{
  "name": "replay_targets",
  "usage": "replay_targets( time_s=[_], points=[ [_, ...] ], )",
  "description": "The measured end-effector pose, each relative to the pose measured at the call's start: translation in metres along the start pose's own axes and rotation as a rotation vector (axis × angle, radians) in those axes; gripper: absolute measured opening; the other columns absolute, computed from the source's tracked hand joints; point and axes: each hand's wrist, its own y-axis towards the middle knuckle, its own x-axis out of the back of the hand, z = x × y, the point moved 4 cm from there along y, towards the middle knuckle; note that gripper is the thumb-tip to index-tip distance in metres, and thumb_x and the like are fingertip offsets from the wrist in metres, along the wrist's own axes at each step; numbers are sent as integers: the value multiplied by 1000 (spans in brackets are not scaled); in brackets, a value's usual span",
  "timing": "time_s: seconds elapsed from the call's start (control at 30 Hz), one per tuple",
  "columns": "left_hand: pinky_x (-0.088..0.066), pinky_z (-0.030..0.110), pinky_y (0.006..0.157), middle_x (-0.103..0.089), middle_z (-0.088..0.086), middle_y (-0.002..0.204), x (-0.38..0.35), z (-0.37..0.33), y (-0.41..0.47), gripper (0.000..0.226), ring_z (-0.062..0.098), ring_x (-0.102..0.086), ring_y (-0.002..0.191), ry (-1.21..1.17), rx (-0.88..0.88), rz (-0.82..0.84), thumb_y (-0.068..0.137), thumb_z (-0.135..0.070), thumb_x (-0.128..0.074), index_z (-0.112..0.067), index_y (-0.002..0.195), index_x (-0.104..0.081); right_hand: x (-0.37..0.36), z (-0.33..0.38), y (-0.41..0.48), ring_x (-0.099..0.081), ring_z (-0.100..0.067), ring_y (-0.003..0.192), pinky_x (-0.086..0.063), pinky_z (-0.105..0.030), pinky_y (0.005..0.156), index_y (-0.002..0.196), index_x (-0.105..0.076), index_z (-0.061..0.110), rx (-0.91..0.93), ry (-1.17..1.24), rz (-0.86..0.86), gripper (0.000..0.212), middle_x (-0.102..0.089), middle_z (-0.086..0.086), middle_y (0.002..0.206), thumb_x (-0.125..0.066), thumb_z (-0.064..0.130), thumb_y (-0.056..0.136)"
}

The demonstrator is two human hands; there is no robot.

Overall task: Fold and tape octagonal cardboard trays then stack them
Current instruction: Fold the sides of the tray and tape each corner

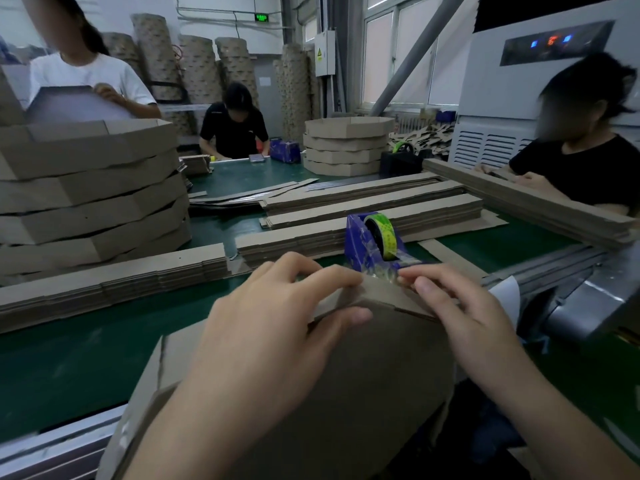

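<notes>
- Cardboard tray (pixel 398 362), brown, octagonal, stood at the green table's (pixel 104 358) near edge: seemingly light, stiff, crushable.
- Left hand (pixel 277 327) gripped its top corner, likely the soundest hold, fingers curled.
- Right hand (pixel 464 317) pinched clear tape (pixel 388 274) there.

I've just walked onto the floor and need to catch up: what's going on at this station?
A person is taping a folded cardboard tray over a green table. The left hand grips the tray's top corner, and the right hand pinches a strip of clear tape at that corner, just in front of the blue tape dispenser. Finished trays are stacked on the left, and flat cardboard strips lie in piles behind.
</notes>
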Motion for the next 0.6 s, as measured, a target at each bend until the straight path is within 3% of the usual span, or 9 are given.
replay_targets(
  time_s=[0.07,0.17,0.27,0.33,0.4,0.43,0.53,0.6],
  points=[
    [-43,24,71,-48,-30,112,2,-2,-1,49,-7,-43,100,-14,16,3,74,-76,-28,-60,119,-39,0,-7,2,-57,2,104,-46,-22,88,106,-69,28,-44,-9,28,26,-67,14,104,-51,44,96],
    [-28,7,67,-43,-37,102,0,-10,2,51,-13,-31,94,25,5,-20,68,-77,-37,-58,115,-32,-12,5,1,-57,1,106,-42,-11,84,112,-66,27,77,-37,89,42,-63,20,105,-40,53,92],
    [-25,4,67,-46,-38,98,4,-7,-3,52,-15,-35,85,103,9,7,66,-75,-44,-55,113,-38,-21,8,-1,-57,-1,102,-41,-10,81,110,-64,23,157,-96,95,46,-59,20,101,-33,53,93],
    [-40,15,68,-56,-33,109,11,13,-15,61,-6,-50,90,116,46,-9,67,-84,-41,-51,118,-49,-17,1,0,-57,-1,99,-41,-9,78,107,-64,23,109,-51,46,47,-59,19,98,-32,53,91],
    [-52,30,74,-53,-39,115,15,42,-30,77,-6,-54,97,-8,158,-39,52,-97,-39,-60,120,-45,-10,-8,0,-57,-2,96,-41,-10,76,104,-64,23,65,-15,0,49,-60,17,96,-31,55,88],
    [-53,31,78,-53,-41,113,15,54,-36,82,-7,-57,96,-132,207,-47,42,-100,-42,-65,117,-44,-7,-12,-1,-58,-1,95,-41,-9,76,103,-64,23,48,-2,-18,49,-60,16,96,-32,55,88],
    [-46,5,73,-65,-31,95,8,70,-43,81,-7,-62,86,-439,224,-125,33,-93,-59,-61,108,-57,-3,-20,-2,-57,1,92,-40,-6,73,100,-63,24,10,48,-45,46,-61,15,94,-33,55,87],
    [-42,-1,72,-67,-29,93,8,67,-40,75,-10,-61,87,-463,185,-171,40,-85,-66,-55,109,-63,-1,-23,-2,-57,3,91,-40,-6,72,99,-63,27,-19,68,-53,42,-62,15,96,-34,54,87]
  ],
)
